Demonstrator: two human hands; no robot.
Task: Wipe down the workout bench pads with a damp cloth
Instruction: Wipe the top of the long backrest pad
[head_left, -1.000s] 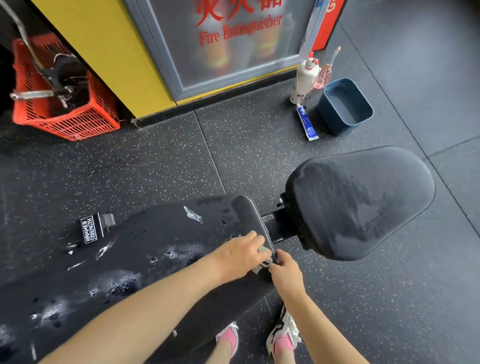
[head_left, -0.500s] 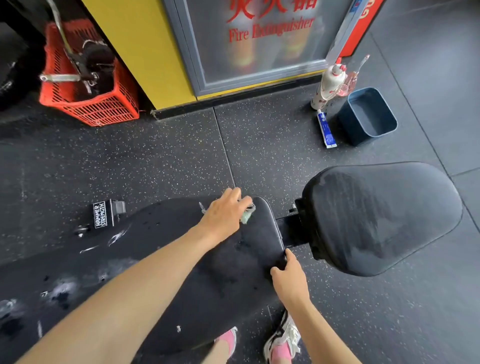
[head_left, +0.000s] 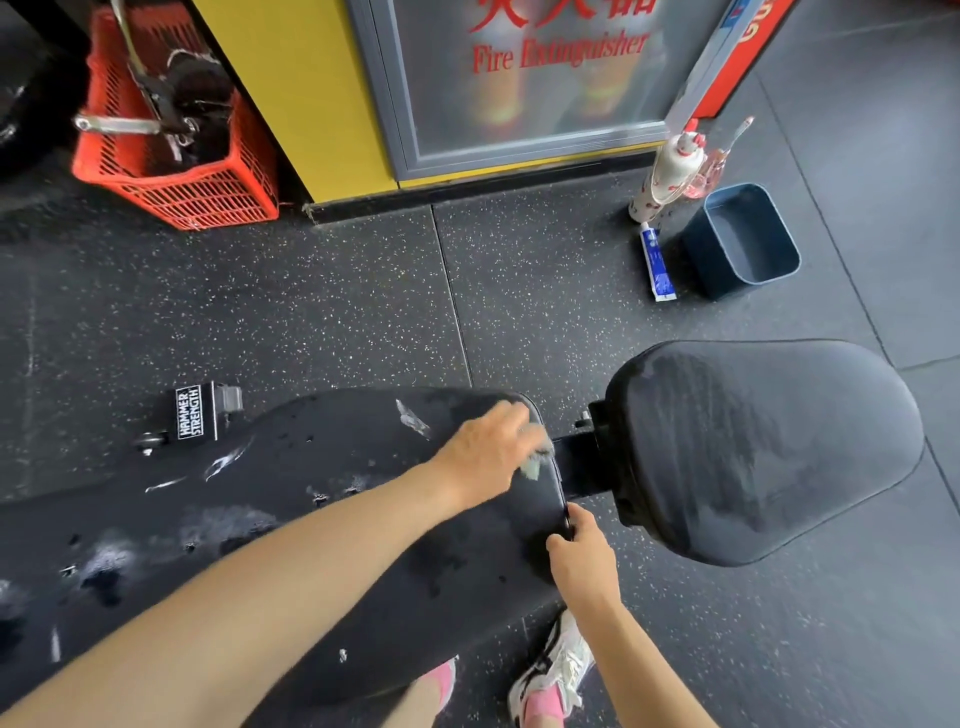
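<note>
Atop the back pad (head_left: 285, 467), left hand (head_left: 483, 452) slid cloth (head_left: 532, 467) toward the seat (head_left: 753, 452).

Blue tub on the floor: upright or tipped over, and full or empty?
Upright: the blue tub stands on its base, its opening facing up. No objects show inside; whether it holds water cannot be told.

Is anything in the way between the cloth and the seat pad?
Nothing loose. Only a gap crossed by the black frame bar lies between the cloth, under the left hand, and the seat pad.
</note>
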